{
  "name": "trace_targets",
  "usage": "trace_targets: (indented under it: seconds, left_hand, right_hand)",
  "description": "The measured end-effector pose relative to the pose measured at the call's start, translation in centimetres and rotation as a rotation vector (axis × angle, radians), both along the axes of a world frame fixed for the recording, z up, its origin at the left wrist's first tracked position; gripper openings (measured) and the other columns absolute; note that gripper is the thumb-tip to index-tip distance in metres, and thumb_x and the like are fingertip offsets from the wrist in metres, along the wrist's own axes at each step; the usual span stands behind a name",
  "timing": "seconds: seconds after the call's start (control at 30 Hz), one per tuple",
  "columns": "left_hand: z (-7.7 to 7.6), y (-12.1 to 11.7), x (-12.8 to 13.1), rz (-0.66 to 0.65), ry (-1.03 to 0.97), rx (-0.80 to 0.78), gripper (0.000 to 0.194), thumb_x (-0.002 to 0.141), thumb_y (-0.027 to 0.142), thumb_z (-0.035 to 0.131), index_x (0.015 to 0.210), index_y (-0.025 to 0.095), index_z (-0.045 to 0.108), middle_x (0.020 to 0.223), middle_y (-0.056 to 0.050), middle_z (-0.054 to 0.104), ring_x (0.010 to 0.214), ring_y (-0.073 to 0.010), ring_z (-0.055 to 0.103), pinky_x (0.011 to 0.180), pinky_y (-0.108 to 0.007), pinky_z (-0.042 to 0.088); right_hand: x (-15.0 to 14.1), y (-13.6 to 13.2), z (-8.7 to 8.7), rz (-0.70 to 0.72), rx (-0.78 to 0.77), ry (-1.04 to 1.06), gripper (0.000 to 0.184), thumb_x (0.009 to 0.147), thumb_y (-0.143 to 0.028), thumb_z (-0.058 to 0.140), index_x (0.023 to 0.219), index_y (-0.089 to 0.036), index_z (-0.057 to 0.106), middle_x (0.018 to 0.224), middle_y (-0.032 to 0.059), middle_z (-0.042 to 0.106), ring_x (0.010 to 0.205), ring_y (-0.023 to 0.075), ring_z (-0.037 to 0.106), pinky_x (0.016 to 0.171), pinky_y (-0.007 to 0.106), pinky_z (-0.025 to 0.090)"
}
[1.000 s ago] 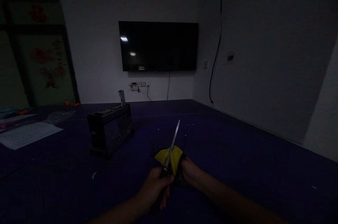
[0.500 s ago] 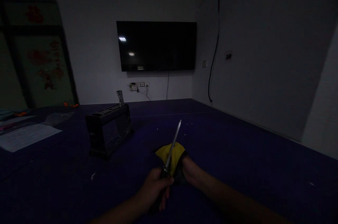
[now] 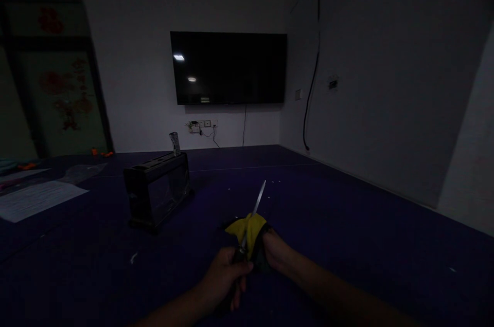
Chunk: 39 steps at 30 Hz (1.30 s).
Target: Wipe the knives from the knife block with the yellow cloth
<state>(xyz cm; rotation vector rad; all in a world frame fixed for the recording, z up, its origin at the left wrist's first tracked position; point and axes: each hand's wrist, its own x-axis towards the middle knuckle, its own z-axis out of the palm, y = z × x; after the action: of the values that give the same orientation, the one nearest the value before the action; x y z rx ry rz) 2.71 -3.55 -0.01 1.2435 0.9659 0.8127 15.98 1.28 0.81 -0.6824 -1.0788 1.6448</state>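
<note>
My left hand [image 3: 227, 278] is closed round the dark handle of a long, thin, pointed metal tool [image 3: 259, 197]. Its shaft tilts up, away and slightly right; in this dim light I cannot tell a narrow knife from a sharpening rod. A yellow cloth [image 3: 252, 226] with a dark back is folded over the lower shaft, just above the handle. From the right, my right hand [image 3: 275, 250] grips the cloth, its fingers mostly hidden behind the folds. Left of both hands stands a black knife block [image 3: 141, 196] with a see-through side and a shiny handle [image 3: 175, 143] sticking up.
A dark blue surface [image 3: 328, 224] spreads around the hands, with several small white scraps [image 3: 134, 258] on it. Printed paper [image 3: 42, 199] and a clear plastic bag [image 3: 83, 173] lie at left. A television [image 3: 231, 69] hangs on the far wall; a black cable [image 3: 312, 90] runs down at right.
The yellow cloth has shifted slightly and now folds across the front of the shaft, covering part of it. Both hands keep their hold, and the tool's tip sits a little lower.
</note>
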Motion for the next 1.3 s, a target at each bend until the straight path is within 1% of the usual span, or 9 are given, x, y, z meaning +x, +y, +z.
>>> trace_targets:
  seconds: [0.23,0.37,0.47,0.7,0.8,0.87,1.03,1.17,1.3]
  left_hand:
    - [0.3,0.0,-0.1,0.025,-0.014,-0.003,0.028,0.064,0.041,0.057,0.071,0.017,0.045,0.042,0.006,0.050,0.024,-0.0078,0.040,0.025,-0.016,0.026]
    - [0.4,0.1,-0.1,0.003,-0.008,0.001,0.028,0.061,0.043,0.056,0.065,0.017,0.045,0.038,0.005,0.048,0.023,-0.0084,0.040,0.023,-0.016,0.027]
    - [0.3,0.1,-0.1,0.011,-0.023,0.005,0.028,0.061,0.042,0.056,0.068,0.017,0.045,0.038,0.005,0.049,0.023,-0.0083,0.040,0.023,-0.016,0.028]
    - [-0.2,0.2,-0.2,-0.004,-0.059,0.009,0.031,0.063,0.043,0.059,0.071,0.017,0.045,0.041,0.005,0.050,0.024,-0.0093,0.043,0.025,-0.017,0.028]
    - [-0.1,0.2,-0.2,0.004,-0.049,0.013,0.029,0.064,0.042,0.058,0.070,0.016,0.045,0.041,0.006,0.050,0.024,-0.0083,0.042,0.026,-0.017,0.028]
    - [0.1,0.1,-0.2,0.004,-0.043,0.006,0.027,0.064,0.040,0.058,0.070,0.016,0.046,0.041,0.006,0.050,0.024,-0.0082,0.041,0.025,-0.017,0.027]
    - [0.1,0.1,-0.3,-0.022,-0.031,-0.003,0.026,0.064,0.038,0.058,0.071,0.016,0.047,0.041,0.006,0.050,0.024,-0.0090,0.042,0.025,-0.017,0.027]
    - [0.1,0.1,-0.3,-0.011,-0.028,-0.012,0.026,0.064,0.039,0.059,0.072,0.016,0.046,0.041,0.006,0.050,0.025,-0.0089,0.042,0.025,-0.017,0.029]
    - [0.0,0.1,-0.2,-0.027,-0.016,-0.005,0.028,0.062,0.040,0.059,0.071,0.016,0.047,0.041,0.005,0.050,0.025,-0.0094,0.042,0.024,-0.017,0.027]
  right_hand:
    - [0.0,-0.2,0.6,0.026,-0.027,0.057,0.024,0.066,-0.034,0.067,0.078,-0.013,0.068,0.072,0.0055,0.068,0.065,0.0174,0.062,0.065,0.030,0.048]
    - [-0.1,-0.4,0.6,-0.012,-0.027,0.079,0.023,0.064,-0.031,0.068,0.079,-0.013,0.069,0.076,0.0063,0.070,0.067,0.0188,0.063,0.067,0.030,0.049]
    - [-0.1,-0.3,0.5,-0.047,-0.033,0.094,0.021,0.062,-0.030,0.070,0.076,-0.014,0.069,0.076,0.0051,0.070,0.068,0.0189,0.063,0.067,0.030,0.049]
    - [-0.2,-0.1,0.2,-0.034,-0.090,0.096,0.019,0.066,-0.031,0.067,0.075,-0.014,0.069,0.068,0.0040,0.069,0.060,0.0172,0.063,0.060,0.028,0.050]
    - [-0.1,0.1,0.2,-0.014,-0.119,0.111,0.025,0.071,-0.035,0.061,0.079,-0.013,0.068,0.072,0.0059,0.069,0.063,0.0184,0.064,0.062,0.030,0.050]
    - [0.0,0.3,0.2,-0.003,-0.125,0.128,0.026,0.072,-0.034,0.060,0.084,-0.013,0.068,0.077,0.0070,0.070,0.066,0.0192,0.064,0.066,0.031,0.050]
    - [0.6,0.6,0.4,0.017,-0.101,0.148,0.022,0.069,-0.029,0.063,0.085,-0.014,0.068,0.082,0.0055,0.070,0.072,0.0184,0.065,0.073,0.030,0.049]
    - [0.9,0.6,0.7,0.065,-0.067,0.122,0.025,0.067,-0.029,0.066,0.086,-0.013,0.069,0.085,0.0071,0.071,0.077,0.0198,0.064,0.075,0.031,0.048]
    - [0.8,0.6,0.8,0.054,-0.031,0.109,0.024,0.068,-0.030,0.066,0.084,-0.013,0.070,0.085,0.0062,0.071,0.078,0.0188,0.064,0.075,0.028,0.048]
